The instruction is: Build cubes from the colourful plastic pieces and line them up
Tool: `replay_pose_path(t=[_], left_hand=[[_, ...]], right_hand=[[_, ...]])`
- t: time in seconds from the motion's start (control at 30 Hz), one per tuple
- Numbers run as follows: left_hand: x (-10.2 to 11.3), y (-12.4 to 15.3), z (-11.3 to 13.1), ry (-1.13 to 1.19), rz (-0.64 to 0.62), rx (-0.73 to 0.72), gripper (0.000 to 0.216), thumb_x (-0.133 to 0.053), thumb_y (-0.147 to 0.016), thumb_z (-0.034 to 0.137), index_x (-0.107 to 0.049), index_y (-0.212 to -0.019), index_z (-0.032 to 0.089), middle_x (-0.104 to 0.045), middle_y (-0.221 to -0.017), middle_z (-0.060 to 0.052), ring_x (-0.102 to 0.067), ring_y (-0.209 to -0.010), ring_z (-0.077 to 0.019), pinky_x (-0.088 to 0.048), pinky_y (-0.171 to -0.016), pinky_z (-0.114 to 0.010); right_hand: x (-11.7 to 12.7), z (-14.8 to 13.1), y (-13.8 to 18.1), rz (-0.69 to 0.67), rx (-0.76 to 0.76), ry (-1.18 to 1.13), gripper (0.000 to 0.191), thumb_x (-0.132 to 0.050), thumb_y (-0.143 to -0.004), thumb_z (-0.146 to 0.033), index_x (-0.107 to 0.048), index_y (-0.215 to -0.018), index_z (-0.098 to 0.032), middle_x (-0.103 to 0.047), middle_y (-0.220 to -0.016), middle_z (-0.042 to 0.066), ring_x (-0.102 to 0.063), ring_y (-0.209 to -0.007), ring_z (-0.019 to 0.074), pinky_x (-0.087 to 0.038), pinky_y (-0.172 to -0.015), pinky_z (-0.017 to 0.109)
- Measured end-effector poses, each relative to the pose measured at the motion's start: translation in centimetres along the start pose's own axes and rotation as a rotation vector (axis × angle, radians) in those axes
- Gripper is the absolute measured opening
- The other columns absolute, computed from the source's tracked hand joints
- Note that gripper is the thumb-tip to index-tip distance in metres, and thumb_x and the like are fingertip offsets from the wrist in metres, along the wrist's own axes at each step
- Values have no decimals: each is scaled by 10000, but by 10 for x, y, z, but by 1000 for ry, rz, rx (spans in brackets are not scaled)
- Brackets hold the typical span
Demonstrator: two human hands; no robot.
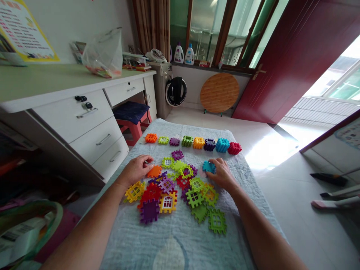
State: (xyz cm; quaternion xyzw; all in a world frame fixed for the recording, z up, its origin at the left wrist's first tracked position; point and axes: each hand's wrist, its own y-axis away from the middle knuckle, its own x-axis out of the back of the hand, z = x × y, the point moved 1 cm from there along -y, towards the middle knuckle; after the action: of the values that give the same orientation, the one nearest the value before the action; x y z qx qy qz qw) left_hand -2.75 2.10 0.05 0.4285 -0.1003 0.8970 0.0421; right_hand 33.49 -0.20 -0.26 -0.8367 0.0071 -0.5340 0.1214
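Note:
A heap of flat plastic building tiles (174, 187) in many colours lies on a pale blue cloth (180, 240). My left hand (137, 168) rests at the heap's left edge, fingers curled, touching an orange tile (154, 171). My right hand (221, 173) is at the heap's right edge, fingers closed on a blue tile (208, 167). Beyond the heap, a row of assembled cubes (194, 142) runs across the cloth, from an orange one (151, 138) to a red one (234, 148).
A white desk with drawers (92, 123) stands to the left, with a red stool (133, 125) under it. A washing machine (171, 90) and a round wooden tabletop (219, 93) stand by the far wall. A red door (295, 56) is open on the right.

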Motion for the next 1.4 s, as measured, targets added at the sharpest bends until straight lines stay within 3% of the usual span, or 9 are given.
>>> replay_pose_path(t=[0.33, 0.6, 0.8, 1.13, 1.27, 1.4], left_hand=[[0, -1, 0, 27, -13, 3, 275, -550, -725, 377, -638, -910, 194, -687, -937, -40, -617, -666, -163, -503, -680, -275], [-1, -1, 0, 10, -26, 16, 301, -545, -725, 385, -635, -932, 187, -676, -929, -36, -603, -652, -156, -495, -667, -263], [-1, -2, 0, 10, -39, 7, 283, -544, -726, 380, -629, -913, 187, -662, -949, -41, -604, -689, -164, -497, -687, -267], [-1, -2, 1, 20, -45, 20, 293, -543, -725, 390, -629, -915, 185, -664, -939, -42, -598, -677, -165, -498, -683, -272], [-1, -3, 0, 25, -50, 26, 304, -544, -731, 411, -625, -924, 191, -661, -956, -42, -607, -694, -169, -502, -691, -272], [-1, -3, -1, 7, -56, 19, 300, -539, -737, 408, -626, -932, 197, -653, -969, -40, -606, -712, -171, -501, -704, -273]], right_hand=[[0, 0, 0, -14, -12, 7, 554, -639, -692, -358, -521, -1203, -180, -531, -1104, 98, -481, -1020, 266, -387, -890, 398], [-2, 2, -5, -85, -49, 75, 453, -650, -681, -352, -575, -1104, -206, -524, -1020, 67, -468, -958, 235, -361, -854, 350], [6, 3, -13, -144, -15, 119, 627, -709, -620, -397, -526, -1180, -182, -521, -1076, 95, -466, -973, 256, -348, -820, 351], [10, -9, -25, -236, 6, 248, 499, -705, -580, -446, -597, -981, -170, -548, -969, 101, -479, -904, 273, -344, -729, 352], [30, -1, -38, -177, 62, 224, 491, -697, -570, -380, -586, -1006, -183, -544, -969, 82, -486, -899, 253, -357, -776, 368], [70, 31, -74, -24, 37, 189, 489, -634, -620, -356, -570, -1077, -193, -538, -1045, 86, -480, -963, 260, -363, -838, 389]])
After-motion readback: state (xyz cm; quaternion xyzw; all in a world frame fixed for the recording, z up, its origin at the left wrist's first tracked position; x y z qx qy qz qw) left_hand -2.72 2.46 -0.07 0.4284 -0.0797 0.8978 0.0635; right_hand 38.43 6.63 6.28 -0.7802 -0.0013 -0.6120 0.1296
